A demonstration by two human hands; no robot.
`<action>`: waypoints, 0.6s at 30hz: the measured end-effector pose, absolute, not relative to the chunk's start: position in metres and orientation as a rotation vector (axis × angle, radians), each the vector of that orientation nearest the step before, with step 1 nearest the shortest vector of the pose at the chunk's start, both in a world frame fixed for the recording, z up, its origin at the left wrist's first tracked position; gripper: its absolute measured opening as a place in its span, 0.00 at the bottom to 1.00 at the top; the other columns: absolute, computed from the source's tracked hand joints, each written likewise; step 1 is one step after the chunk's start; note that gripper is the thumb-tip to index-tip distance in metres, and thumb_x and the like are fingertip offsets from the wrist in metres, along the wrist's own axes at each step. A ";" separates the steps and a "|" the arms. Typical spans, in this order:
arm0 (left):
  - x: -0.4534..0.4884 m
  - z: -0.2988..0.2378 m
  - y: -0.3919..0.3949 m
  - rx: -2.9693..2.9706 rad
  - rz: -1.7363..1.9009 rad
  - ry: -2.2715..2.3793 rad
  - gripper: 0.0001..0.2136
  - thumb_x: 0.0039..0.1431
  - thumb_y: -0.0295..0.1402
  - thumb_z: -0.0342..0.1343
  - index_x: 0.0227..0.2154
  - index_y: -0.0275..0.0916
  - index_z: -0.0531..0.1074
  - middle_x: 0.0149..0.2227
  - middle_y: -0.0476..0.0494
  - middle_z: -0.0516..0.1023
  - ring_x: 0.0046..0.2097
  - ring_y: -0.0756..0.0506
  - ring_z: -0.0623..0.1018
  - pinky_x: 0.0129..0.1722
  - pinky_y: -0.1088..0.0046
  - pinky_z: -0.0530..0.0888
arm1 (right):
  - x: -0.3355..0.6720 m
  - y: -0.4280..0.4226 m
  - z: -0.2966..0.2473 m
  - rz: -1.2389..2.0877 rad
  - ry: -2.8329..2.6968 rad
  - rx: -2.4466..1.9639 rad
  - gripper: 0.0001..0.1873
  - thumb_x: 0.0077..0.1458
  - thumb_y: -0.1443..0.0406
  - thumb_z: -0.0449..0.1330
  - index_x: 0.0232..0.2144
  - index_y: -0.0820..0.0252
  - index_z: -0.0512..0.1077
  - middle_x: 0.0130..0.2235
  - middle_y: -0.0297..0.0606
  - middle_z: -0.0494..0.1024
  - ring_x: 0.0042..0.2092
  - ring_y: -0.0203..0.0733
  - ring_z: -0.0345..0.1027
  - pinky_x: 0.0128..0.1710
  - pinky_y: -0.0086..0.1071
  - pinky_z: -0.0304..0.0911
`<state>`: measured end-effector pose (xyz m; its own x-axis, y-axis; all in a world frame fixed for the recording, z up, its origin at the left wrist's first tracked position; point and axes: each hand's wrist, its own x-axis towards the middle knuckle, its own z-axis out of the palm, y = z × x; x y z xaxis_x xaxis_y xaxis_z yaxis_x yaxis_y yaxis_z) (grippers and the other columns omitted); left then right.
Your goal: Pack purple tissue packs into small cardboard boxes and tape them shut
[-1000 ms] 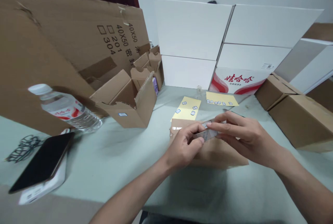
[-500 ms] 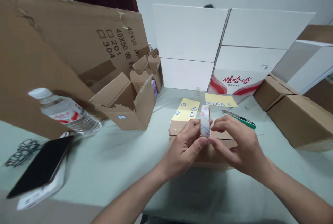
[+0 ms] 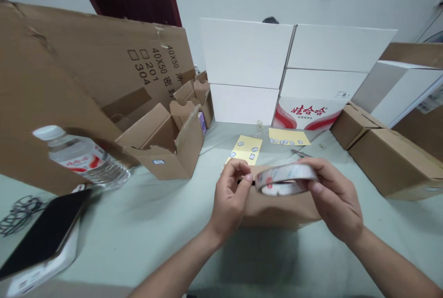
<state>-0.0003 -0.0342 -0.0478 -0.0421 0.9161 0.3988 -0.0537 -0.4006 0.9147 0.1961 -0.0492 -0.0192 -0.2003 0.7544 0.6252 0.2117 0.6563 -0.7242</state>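
My right hand [image 3: 337, 196] grips a roll of clear tape [image 3: 285, 180] by its right side, thumb below and fingers above. The roll is tilted, so its printed inner core shows. To its left, my left hand [image 3: 231, 194] is closed in a pinch at what appears to be the tape's free end; the clear strip itself hardly shows. Both hands are above a closed cardboard box [image 3: 277, 212], whose top seam is partly hidden by the roll and fingers. Behind my right hand lies a utility knife [image 3: 302, 153], mostly covered.
Yellow sheets [image 3: 246, 148] with small labels lie beyond the box. To the left are an open carton [image 3: 166, 150], a water bottle [image 3: 83, 157] and a black phone [image 3: 44, 229]. Brown boxes [image 3: 394, 162] stand at right, white panels [image 3: 245, 53] at the back.
My hands have moved apart from their close hold on the upright roll. My right hand now has the roll, turned flatter, while my left pinches to its left. The view has shifted slightly.
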 end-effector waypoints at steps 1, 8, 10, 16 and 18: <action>-0.001 -0.047 -0.035 1.432 1.594 0.993 0.01 0.61 0.31 0.53 0.36 0.41 0.67 0.36 0.48 0.69 0.39 0.46 0.70 0.42 0.72 0.68 | 0.197 -0.047 -0.018 0.615 -1.789 -0.788 0.13 0.67 0.63 0.51 0.51 0.52 0.70 0.44 0.38 0.78 0.43 0.41 0.74 0.41 0.30 0.70; -0.004 -0.020 -0.034 1.744 1.177 0.784 0.09 0.61 0.36 0.50 0.37 0.38 0.73 0.39 0.43 0.76 0.44 0.43 0.72 0.46 0.68 0.67 | 0.198 -0.031 -0.017 0.545 -2.108 -0.680 0.17 0.66 0.64 0.52 0.55 0.51 0.67 0.48 0.38 0.79 0.46 0.41 0.75 0.44 0.30 0.69; -0.003 -0.015 -0.031 1.545 0.992 0.714 0.13 0.60 0.39 0.47 0.29 0.37 0.71 0.29 0.45 0.74 0.34 0.46 0.71 0.37 0.70 0.67 | 0.197 -0.031 -0.016 0.548 -2.144 -0.613 0.17 0.67 0.65 0.51 0.56 0.51 0.66 0.47 0.39 0.79 0.45 0.41 0.75 0.43 0.31 0.69; 0.003 -0.010 -0.026 1.318 0.723 0.657 0.16 0.50 0.46 0.58 0.24 0.35 0.69 0.17 0.53 0.62 0.21 0.53 0.61 0.24 0.74 0.59 | 0.195 -0.030 -0.011 0.557 -2.205 -0.525 0.19 0.66 0.68 0.50 0.57 0.52 0.65 0.48 0.40 0.80 0.46 0.41 0.75 0.45 0.32 0.69; 0.004 -0.009 -0.026 1.254 0.716 0.666 0.13 0.45 0.41 0.60 0.23 0.35 0.70 0.18 0.53 0.63 0.21 0.54 0.59 0.23 0.75 0.57 | 0.195 -0.030 -0.010 0.542 -2.210 -0.512 0.19 0.66 0.68 0.50 0.57 0.52 0.66 0.48 0.41 0.79 0.47 0.42 0.75 0.45 0.33 0.69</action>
<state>0.0036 -0.0261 -0.0094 0.6144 0.7869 -0.0569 -0.1135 0.1595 0.9807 0.1952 -0.0299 -0.0103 -0.6085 0.5200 0.5994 0.1836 0.8272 -0.5311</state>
